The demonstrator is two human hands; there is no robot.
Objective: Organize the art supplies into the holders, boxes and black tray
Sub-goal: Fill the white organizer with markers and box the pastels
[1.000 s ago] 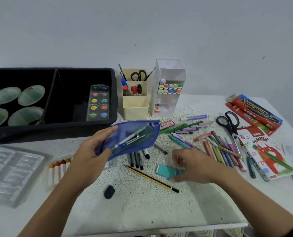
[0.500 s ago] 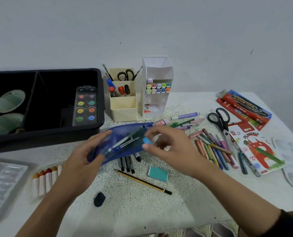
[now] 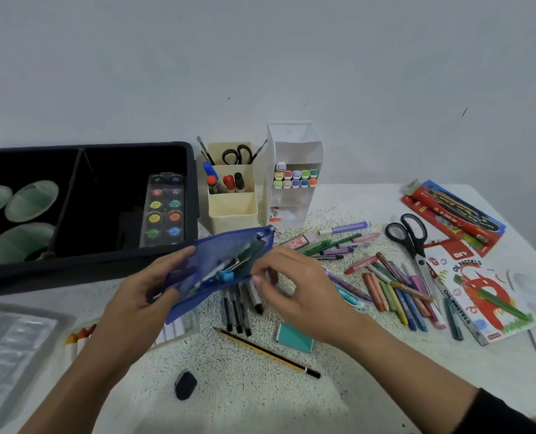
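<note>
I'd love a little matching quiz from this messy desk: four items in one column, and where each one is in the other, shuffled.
Things
1. watercolour set
2. blue mesh pouch
3. pastel-capped markers
4. teal eraser

Places
A. in the white holder
B. flat on the table, beside the pencil
C. in the black tray
D. held in the left hand

Pairs: 1-C, 2-D, 3-A, 4-B
</note>
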